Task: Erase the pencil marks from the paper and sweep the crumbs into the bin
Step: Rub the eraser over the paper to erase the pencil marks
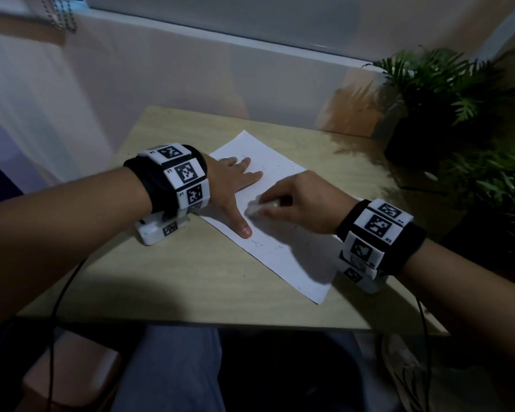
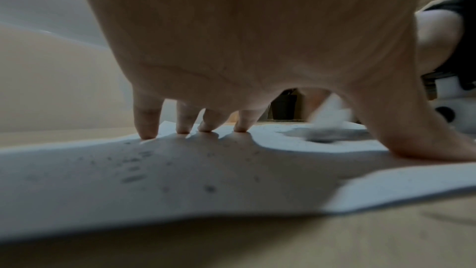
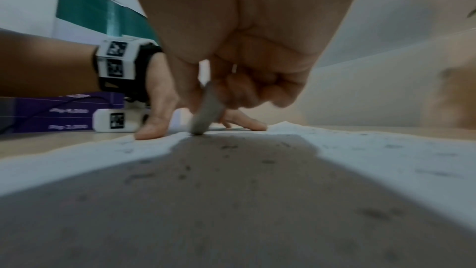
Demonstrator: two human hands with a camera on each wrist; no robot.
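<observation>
1. The left hand (image 1: 234, 185) lies flat on the paper (image 1: 283, 263) with its fingers (image 2: 145, 121) spread and straight. It grips nothing. It just presses down, likely so the sheet will not slide while it is rubbed.
2. The paper sits slanted in the middle of the table (image 1: 191, 281). Little dark crumbs (image 1: 257, 243) are sprinkled over it, so I think a lot of rubbing is done but no sweeping yet.
3. The eraser (image 1: 257, 207) touches the paper just beside the left thumb. It looks blurry, so it is likely moving fast.
4. The right hand (image 1: 305, 200) has its fingers curled tight round the eraser and pushes its tip (image 3: 199, 127) down onto the sheet.
5. A plant (image 1: 446, 93) stands at the far right corner. I cannot see a bin anywhere.
</observation>
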